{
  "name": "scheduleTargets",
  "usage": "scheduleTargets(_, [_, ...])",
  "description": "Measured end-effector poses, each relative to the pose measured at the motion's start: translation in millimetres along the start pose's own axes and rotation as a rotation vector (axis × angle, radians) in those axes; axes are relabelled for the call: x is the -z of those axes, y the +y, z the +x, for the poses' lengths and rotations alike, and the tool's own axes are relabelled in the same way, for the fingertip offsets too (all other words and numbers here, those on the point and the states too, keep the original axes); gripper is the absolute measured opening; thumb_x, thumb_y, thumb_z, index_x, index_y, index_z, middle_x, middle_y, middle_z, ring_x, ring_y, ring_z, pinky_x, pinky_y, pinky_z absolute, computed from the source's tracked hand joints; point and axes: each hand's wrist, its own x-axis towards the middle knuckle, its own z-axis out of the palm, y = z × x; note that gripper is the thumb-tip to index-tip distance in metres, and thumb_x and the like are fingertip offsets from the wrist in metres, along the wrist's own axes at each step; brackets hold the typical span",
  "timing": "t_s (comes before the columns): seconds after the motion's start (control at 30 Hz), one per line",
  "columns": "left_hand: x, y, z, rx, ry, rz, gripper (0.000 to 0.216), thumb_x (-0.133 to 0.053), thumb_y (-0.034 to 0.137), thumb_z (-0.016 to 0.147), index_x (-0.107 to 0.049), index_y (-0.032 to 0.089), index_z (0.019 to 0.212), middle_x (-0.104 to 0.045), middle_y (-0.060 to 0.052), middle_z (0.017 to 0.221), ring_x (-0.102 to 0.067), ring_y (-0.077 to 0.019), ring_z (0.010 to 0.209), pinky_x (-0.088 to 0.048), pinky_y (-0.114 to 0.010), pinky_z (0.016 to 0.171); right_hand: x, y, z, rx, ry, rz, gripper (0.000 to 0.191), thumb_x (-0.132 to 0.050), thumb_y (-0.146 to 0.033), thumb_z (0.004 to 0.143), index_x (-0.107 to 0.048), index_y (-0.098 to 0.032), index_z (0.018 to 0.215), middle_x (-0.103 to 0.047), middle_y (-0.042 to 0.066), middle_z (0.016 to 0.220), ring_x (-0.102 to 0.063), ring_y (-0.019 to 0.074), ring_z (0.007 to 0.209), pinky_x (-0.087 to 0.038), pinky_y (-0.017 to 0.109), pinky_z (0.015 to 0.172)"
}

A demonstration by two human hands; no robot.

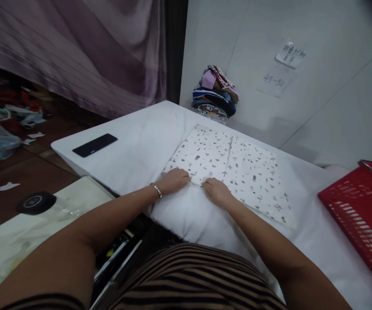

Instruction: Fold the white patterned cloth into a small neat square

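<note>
A white cloth with a small scattered print (pixel 211 148) lies spread on the white-covered table, with a crease running across it. At its near edge, my left hand (pixel 173 181), wearing a silver bracelet on the wrist, has its fingers curled on the cloth near the left corner. Just to the right, my right hand (pixel 217 192) pinches the same edge. A short stretch of the hem shows between the two hands. The fingertips of both are partly hidden.
A black phone (pixel 95 145) lies on the table's left part. The red basket (pixel 360 211) stands at the right. Folded clothes (pixel 214 94) are piled by the wall. A round black container (pixel 36 202) sits on a lower surface at left.
</note>
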Motion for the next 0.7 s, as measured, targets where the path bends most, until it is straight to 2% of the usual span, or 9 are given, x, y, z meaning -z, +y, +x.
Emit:
scheduleTargets(0.13, [0,2,2,0.033,-0.021,0.064,0.02,-0.042,0.018,0.09,-0.061,0.017,0.097,-0.063,-0.005,0.091,-0.054,-0.0171,0.086,-0.037,-0.031,0.076,1,-5,-1,-0.033,-0.007,-0.048,0.03,-0.04,-0.014,0.09,-0.06,-0.015,0.112,-0.06,0.01,0.103,-0.05,0.0196,0.092,-0.038,0.029,0.078])
scheduleTargets(0.3, [-4,1,5,0.086,0.019,0.081,0.022,-0.041,0.017,0.091,-0.059,0.018,0.104,-0.064,-0.005,0.094,-0.055,-0.0173,0.085,-0.038,-0.031,0.075,-4,-5,-4,-0.079,0.039,-0.061,0.035,-0.039,-0.014,0.089,-0.055,-0.013,0.12,-0.06,0.011,0.11,-0.051,0.0201,0.094,-0.039,0.03,0.08])
scheduleTargets(0.47, [-9,0,4,0.085,0.009,0.088,0.023,-0.039,0.018,0.092,-0.059,0.017,0.102,-0.063,-0.005,0.094,-0.055,-0.0171,0.086,-0.039,-0.031,0.077,-6,-11,-3,-0.134,0.066,-0.076,0.031,-0.044,-0.018,0.088,-0.057,-0.014,0.116,-0.059,0.011,0.106,-0.051,0.0218,0.092,-0.037,0.032,0.078])
scheduleTargets(0.7, [-3,1,-3,0.079,0.007,0.01,0.022,-0.046,0.025,0.09,-0.058,0.019,0.108,-0.063,-0.004,0.1,-0.055,-0.0172,0.092,-0.039,-0.031,0.08,2,-11,2,-0.207,-0.046,-0.067,0.03,-0.041,-0.013,0.088,-0.058,-0.016,0.113,-0.06,0.011,0.107,-0.051,0.0203,0.094,-0.037,0.031,0.079])
